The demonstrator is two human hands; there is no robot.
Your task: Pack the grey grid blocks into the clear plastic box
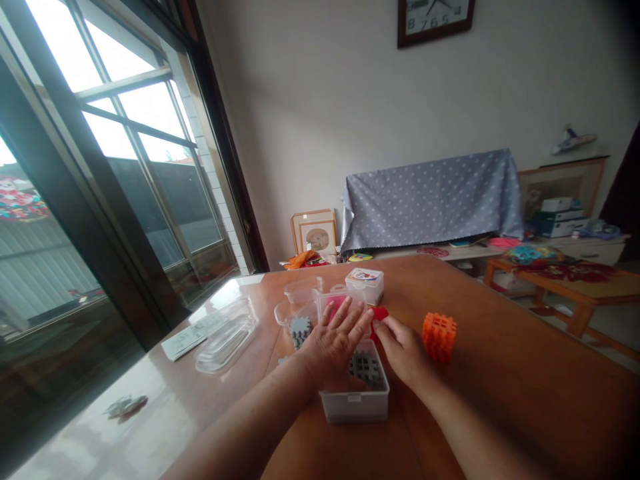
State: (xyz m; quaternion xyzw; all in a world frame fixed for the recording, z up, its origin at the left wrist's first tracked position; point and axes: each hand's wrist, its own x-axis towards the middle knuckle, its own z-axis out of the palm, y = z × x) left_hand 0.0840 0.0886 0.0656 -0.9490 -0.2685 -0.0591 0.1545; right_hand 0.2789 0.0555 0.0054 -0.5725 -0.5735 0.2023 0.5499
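Fingers spread and palm down, my left hand (pixel 333 340) is over a translucent plastic box (pixel 357 407) that stands at the middle of the table. Grey interlocking blocks (pixel 366 365) show inside it. My right hand (pixel 404 352), at the box's right side, pinches a red piece (pixel 380 312) between thumb and finger; its exact shape is partly hidden. A pink patch (pixel 334 305) shows in a clear container behind my left fingers. Left of that hand stands a grey block stack (pixel 301 329). An orange block stack (pixel 439 337) stands to the right of my right hand.
Behind my hands is a white lidded box (pixel 365 285). Clear plastic trays (pixel 227 341) and a paper booklet (pixel 186 341) lie to the left on the wooden table (pixel 505 373). A small crumpled clear item (pixel 125 407) lies near the left edge.
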